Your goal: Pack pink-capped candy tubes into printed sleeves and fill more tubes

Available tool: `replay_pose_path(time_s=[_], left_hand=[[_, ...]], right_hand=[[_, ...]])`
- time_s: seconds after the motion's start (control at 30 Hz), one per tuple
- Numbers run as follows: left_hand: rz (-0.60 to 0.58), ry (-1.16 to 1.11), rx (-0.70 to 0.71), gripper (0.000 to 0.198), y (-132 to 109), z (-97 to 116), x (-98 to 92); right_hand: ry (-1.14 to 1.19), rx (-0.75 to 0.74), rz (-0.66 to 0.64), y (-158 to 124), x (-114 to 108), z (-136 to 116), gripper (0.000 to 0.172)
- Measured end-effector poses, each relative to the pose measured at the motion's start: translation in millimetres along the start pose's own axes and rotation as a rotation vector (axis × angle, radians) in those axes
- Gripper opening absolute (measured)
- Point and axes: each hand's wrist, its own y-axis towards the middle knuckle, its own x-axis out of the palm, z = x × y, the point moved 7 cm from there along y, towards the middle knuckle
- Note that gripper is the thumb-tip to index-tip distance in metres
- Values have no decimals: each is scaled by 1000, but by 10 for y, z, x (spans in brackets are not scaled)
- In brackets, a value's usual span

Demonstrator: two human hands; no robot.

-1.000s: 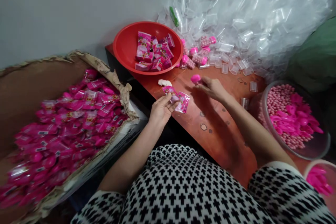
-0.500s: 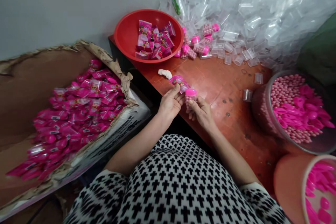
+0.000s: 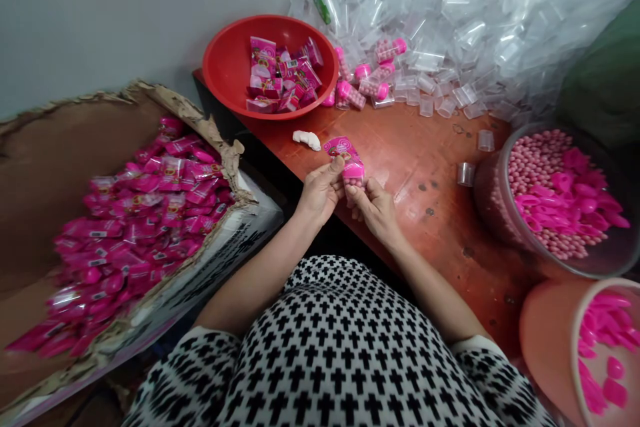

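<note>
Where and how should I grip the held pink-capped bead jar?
Probably low on the jar, from the person's right: its pink cap meets the packet pinched in the left hand, leaving the body's lower sides for a grip.

1. Apparently a small packing workshop: bulk goods surround the left hand and right hand.
2. Left of the hands, a ragged-edged cardboard carton holds heaped pink printed sachets.
3. Beyond them, a red plastic bowl holds similar packets; farther right rises a mound of clear plastic containers.
4. Right of the hands stand a clear tub of pink balls and a peach bucket of bright-pink pieces.
5. The hands work at a stained reddish table near a plain grey wall.
</note>
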Motion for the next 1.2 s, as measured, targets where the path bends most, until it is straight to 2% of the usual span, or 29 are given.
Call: replay_pose_path(time_s=[0.2,0.4,0.5,0.6,0.73,0.8,1.0,1.07,1.2], left_hand=[[-55,54,-47,27,38,30,35],[-153,152,-51,29,76,122,55],[-165,213,-28,27,90,142,56],[-146,224,1,26,84,138,65],[-118,197,-59,31,49,81,85],[-87,169,-70,30,40,76,83],[46,58,15,28,24,55,90],[63,30,8,30,-6,-17,114],[50,27,-2,35,-83,-131,133]], right_hand=[[-2,-36,-16,28,19,1,38],[221,86,-161,73,103,-2,52],[143,28,-72,90,22,-50,49],[75,-11,-13,102,-32,-70,45],[220,97,-115,126,43,12,49],[225,98,-102,130,35,17,50],[-182,-126,197,72,-166,-132,37],[-119,-97,169,72,-132,-97,38],[168,35,53,80,15,16,45]])
